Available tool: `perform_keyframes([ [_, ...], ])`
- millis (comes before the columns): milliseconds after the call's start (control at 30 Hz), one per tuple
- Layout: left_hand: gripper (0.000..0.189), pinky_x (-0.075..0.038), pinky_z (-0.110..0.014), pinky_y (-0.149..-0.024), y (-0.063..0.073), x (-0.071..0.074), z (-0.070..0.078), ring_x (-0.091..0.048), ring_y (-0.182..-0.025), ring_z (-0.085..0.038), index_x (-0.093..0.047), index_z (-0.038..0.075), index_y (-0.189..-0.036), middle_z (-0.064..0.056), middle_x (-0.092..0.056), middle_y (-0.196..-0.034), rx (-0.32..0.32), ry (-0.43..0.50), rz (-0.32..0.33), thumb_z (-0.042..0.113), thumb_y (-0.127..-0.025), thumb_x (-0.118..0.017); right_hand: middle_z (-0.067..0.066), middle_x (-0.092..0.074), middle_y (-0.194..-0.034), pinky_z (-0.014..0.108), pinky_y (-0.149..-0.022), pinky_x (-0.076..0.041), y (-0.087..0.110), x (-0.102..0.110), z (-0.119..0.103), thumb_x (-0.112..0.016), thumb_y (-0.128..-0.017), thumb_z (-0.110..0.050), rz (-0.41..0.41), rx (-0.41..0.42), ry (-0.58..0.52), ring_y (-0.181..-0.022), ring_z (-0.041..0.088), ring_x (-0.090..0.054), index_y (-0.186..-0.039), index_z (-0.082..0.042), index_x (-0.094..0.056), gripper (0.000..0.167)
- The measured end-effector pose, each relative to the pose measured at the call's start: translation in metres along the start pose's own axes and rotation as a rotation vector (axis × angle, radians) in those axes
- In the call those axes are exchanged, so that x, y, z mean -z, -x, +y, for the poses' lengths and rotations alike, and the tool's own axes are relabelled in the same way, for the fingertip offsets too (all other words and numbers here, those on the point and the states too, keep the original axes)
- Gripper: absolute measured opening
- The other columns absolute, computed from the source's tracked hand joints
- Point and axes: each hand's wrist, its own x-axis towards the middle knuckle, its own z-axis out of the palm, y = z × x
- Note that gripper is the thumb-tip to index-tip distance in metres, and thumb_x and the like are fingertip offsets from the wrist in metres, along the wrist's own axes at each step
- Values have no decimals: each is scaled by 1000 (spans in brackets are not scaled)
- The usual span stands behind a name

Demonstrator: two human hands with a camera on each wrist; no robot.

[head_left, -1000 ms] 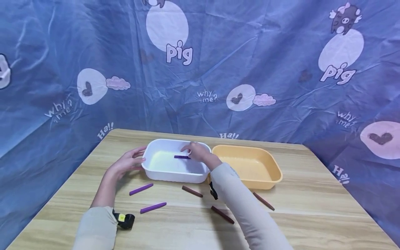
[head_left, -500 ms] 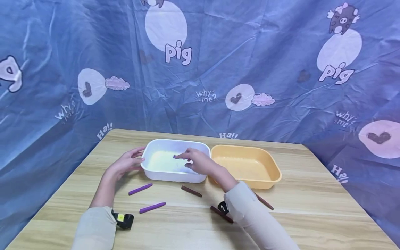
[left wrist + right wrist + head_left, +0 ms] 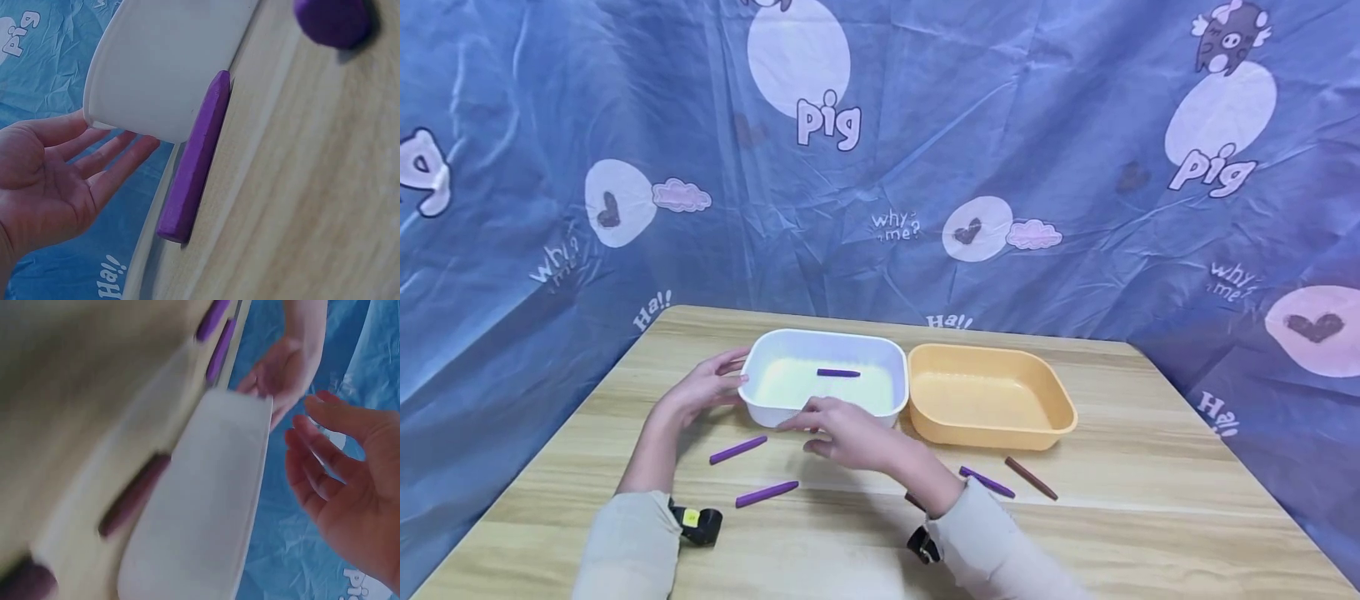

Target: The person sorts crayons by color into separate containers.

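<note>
My left hand rests against the left end of a white bin, its fingers nearly straight along the outer wall in the left wrist view. Inside that bin lies a purple crayon. Over the bin's front rim is my right hand, fingers loosely bent with nothing between them. Two purple crayons, one nearer the bin and one closer to me, lie on the table at left. A brown crayon beside the bin shows in the right wrist view but is hidden behind my right hand in the head view.
A yellow bin stands at the white bin's right. In front of it lie a purple crayon and a brown crayon. Another brown crayon is mostly covered by my right forearm. Blue printed cloth hangs behind the table.
My right hand has come out of the white bin toward me, leaving the purple crayon inside. A purple crayon previously hidden by my right arm now shows. My left hand stays put.
</note>
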Motion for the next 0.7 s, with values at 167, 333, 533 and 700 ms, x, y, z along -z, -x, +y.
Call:
perform_keyframes([
  [167, 63, -44, -47, -91, 0, 1, 0, -32, -123, -46, -11, -7, -143, -34, -18, -141, 2, -6, -1, -2, -92, -47, 2, -60, -96, 7, -73, -40, -5, -18, -5, -65, -82, -4, -76, 24, -56, -86, 7, -57, -119, -15, -63, 38],
  [333, 63, -43, -47, -92, 0, 1, 1, -31, -123, -47, -10, -7, -143, -34, -17, -141, -3, -4, -16, -2, -92, -46, -2, -60, -92, 4, -71, -39, -9, -30, -5, -66, -82, -5, -108, 27, -70, -82, 0, -56, -117, -17, -65, 37],
  [533, 63, -43, -47, -92, 1, 2, 2, -31, -123, -46, -9, -7, -143, -34, -17, -141, -1, 4, -23, -1, -93, -46, -5, -60, -92, 5, -72, -40, -13, -37, -6, -66, -82, -5, -172, 9, -106, -82, -3, -55, -116, -18, -65, 36],
  [700, 63, -43, -46, -92, 1, 2, 1, -32, -123, -46, -9, -7, -143, -34, -17, -142, 6, 0, -19, -1, -93, -46, -8, -57, -87, 6, -66, -39, -17, -40, -8, -67, -82, -7, -281, 3, -81, -76, -3, -50, -116, -20, -66, 36],
])
